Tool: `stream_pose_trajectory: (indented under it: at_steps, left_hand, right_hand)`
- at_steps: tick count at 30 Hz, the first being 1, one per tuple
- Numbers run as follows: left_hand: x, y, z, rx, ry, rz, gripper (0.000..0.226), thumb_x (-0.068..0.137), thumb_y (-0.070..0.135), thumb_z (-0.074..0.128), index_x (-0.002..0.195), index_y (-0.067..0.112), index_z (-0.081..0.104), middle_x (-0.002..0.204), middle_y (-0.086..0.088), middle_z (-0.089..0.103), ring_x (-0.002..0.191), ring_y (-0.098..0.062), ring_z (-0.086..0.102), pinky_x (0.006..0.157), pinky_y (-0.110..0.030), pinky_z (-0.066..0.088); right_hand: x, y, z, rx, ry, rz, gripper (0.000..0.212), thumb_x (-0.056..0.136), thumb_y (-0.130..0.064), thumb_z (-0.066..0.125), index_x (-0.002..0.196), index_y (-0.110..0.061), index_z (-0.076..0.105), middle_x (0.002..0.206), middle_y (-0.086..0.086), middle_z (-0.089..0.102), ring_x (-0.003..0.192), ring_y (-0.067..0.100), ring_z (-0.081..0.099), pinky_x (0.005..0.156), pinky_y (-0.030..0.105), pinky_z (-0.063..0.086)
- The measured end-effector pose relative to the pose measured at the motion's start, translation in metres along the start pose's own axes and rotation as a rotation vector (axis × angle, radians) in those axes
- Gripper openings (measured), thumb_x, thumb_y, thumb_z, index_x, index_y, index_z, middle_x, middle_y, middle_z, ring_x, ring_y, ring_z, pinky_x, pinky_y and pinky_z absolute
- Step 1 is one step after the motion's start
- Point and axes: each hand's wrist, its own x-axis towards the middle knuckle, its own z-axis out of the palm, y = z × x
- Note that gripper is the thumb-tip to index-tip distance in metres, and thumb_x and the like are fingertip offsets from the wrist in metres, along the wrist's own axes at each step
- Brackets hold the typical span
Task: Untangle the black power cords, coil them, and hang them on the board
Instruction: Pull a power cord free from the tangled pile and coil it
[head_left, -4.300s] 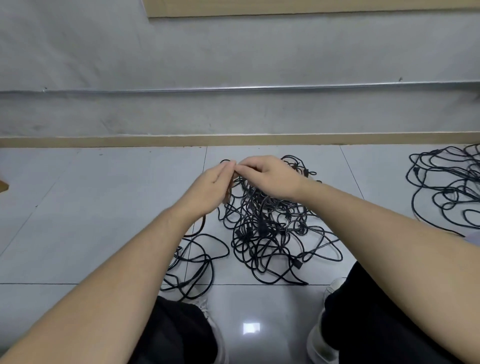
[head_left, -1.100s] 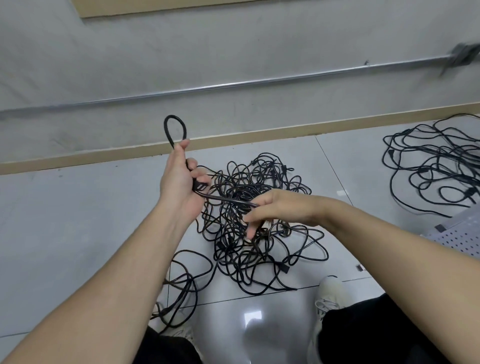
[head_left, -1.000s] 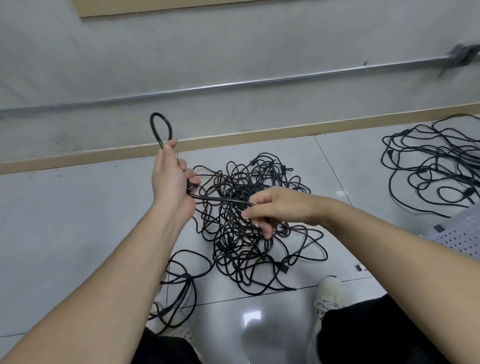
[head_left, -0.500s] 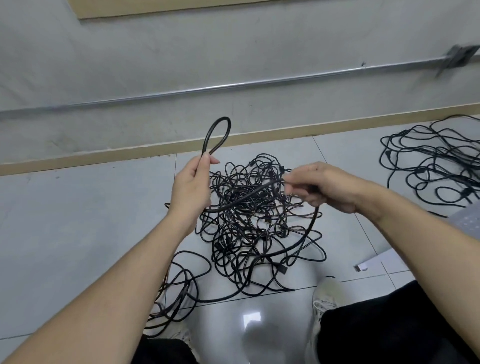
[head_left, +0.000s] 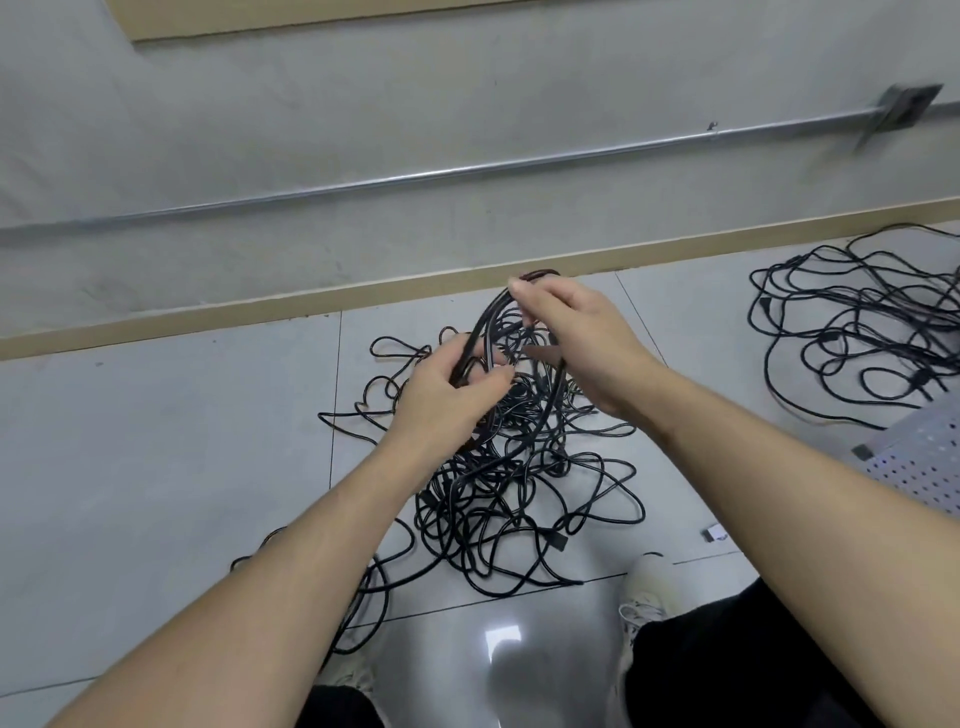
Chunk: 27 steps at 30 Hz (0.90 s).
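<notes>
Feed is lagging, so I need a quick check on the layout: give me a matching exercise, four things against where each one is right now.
Things:
1. left hand
2. right hand
3. second cord pile
4. perforated board

Places:
A. lying at the right edge, below the far pile
B. gripping the lower part of the lifted cord loop
C. on the floor, far right, by the wall
D. pinching the top of the lifted loop

Pairs: 1-B, 2-D, 3-C, 4-A

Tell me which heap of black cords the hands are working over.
The middle heap, directly under both hands. The left hand and right hand hold a cord lifted from it; the right-side heap lies untouched.
</notes>
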Motion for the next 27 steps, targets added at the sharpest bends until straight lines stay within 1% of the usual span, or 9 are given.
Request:
stream_pose_trajectory:
  at_steps: [3, 7, 10, 13, 17, 19, 22, 24, 27]
  left_hand:
    - [-0.001, 0.003, 0.002, -0.071, -0.084, -0.023, 0.018, 0.097, 0.026, 0.056, 0.08, 0.031, 0.059, 0.065, 0.004, 0.041, 0.056, -0.022, 0.029, 0.05, -0.035, 0.019]
    - [-0.003, 0.003, 0.0, -0.104, -0.163, -0.091, 0.029, 0.102, 0.025, 0.048, 0.075, 0.028, 0.056, 0.069, 0.002, 0.046, 0.061, -0.021, 0.034, 0.054, -0.033, 0.024]
    - [-0.005, 0.005, -0.001, -0.16, -0.224, -0.135, 0.034, 0.105, 0.024, 0.045, 0.071, 0.023, 0.049, 0.068, 0.001, 0.042, 0.054, -0.015, 0.034, 0.049, -0.024, 0.026]
    - [-0.004, 0.006, -0.005, -0.341, -0.2, -0.165, 0.035, 0.106, 0.019, 0.038, 0.072, 0.021, 0.038, 0.065, 0.004, 0.038, 0.051, -0.013, 0.025, 0.044, -0.021, 0.021]
    - [0.0, 0.004, -0.015, -0.366, -0.063, -0.145, 0.036, 0.107, 0.021, 0.038, 0.071, 0.022, 0.034, 0.062, 0.005, 0.039, 0.052, -0.013, 0.026, 0.042, -0.022, 0.022]
    - [0.002, 0.0, -0.017, -0.217, -0.058, -0.125, 0.039, 0.108, 0.025, 0.037, 0.07, 0.021, 0.038, 0.061, 0.005, 0.04, 0.051, -0.013, 0.03, 0.045, -0.024, 0.027]
    - [-0.002, -0.003, -0.009, 0.038, -0.142, -0.076, 0.048, 0.108, 0.033, 0.039, 0.062, 0.024, 0.048, 0.059, 0.004, 0.046, 0.052, -0.015, 0.039, 0.057, -0.031, 0.033]
    - [-0.005, -0.001, -0.001, 0.071, -0.186, -0.067, 0.048, 0.108, 0.037, 0.039, 0.064, 0.026, 0.052, 0.066, -0.004, 0.046, 0.061, -0.019, 0.04, 0.06, -0.033, 0.033]
    - [-0.007, 0.002, 0.004, 0.056, -0.183, -0.061, 0.04, 0.11, 0.037, 0.039, 0.077, 0.02, 0.055, 0.066, -0.002, 0.045, 0.06, -0.018, 0.038, 0.053, -0.029, 0.029]
  right_hand:
    - [0.001, 0.003, 0.005, 0.136, 0.05, -0.035, 0.03, 0.094, -0.02, 0.073, 0.073, -0.018, 0.052, 0.082, 0.004, 0.063, 0.08, 0.02, 0.07, 0.08, 0.049, 0.06]
    - [0.001, 0.0, 0.002, 0.044, 0.165, -0.169, 0.045, 0.084, -0.011, 0.083, 0.081, -0.019, 0.038, 0.059, -0.007, 0.052, 0.056, 0.024, 0.067, 0.061, 0.045, 0.057]
    - [-0.001, -0.004, 0.001, -0.009, 0.168, -0.174, 0.051, 0.082, -0.012, 0.085, 0.097, -0.023, 0.038, 0.063, 0.0, 0.055, 0.051, 0.025, 0.063, 0.056, 0.049, 0.058]
    - [-0.002, -0.003, -0.004, -0.073, 0.141, -0.14, 0.052, 0.083, -0.02, 0.085, 0.106, -0.026, 0.039, 0.074, 0.007, 0.062, 0.049, 0.024, 0.062, 0.047, 0.032, 0.053]
    - [-0.002, 0.007, -0.02, -0.424, -0.074, -0.037, 0.031, 0.088, -0.044, 0.077, 0.076, -0.021, 0.06, 0.062, 0.008, 0.066, 0.047, 0.015, 0.05, 0.049, 0.025, 0.037]
    - [-0.002, 0.006, -0.022, -0.304, -0.035, -0.013, 0.034, 0.089, -0.042, 0.076, 0.063, -0.023, 0.064, 0.062, 0.009, 0.059, 0.052, 0.015, 0.043, 0.053, 0.028, 0.035]
    - [0.0, -0.002, -0.014, 0.06, 0.132, -0.021, 0.028, 0.089, -0.029, 0.078, 0.066, -0.022, 0.063, 0.078, 0.001, 0.061, 0.078, 0.017, 0.059, 0.078, 0.044, 0.056]
    - [0.0, -0.003, -0.005, 0.193, 0.179, -0.006, 0.029, 0.092, -0.025, 0.075, 0.072, -0.019, 0.054, 0.083, -0.003, 0.063, 0.09, 0.014, 0.066, 0.091, 0.054, 0.057]
    - [0.0, 0.001, 0.006, 0.251, 0.212, -0.007, 0.032, 0.097, -0.025, 0.07, 0.079, -0.019, 0.043, 0.064, -0.001, 0.061, 0.072, 0.02, 0.07, 0.077, 0.049, 0.062]
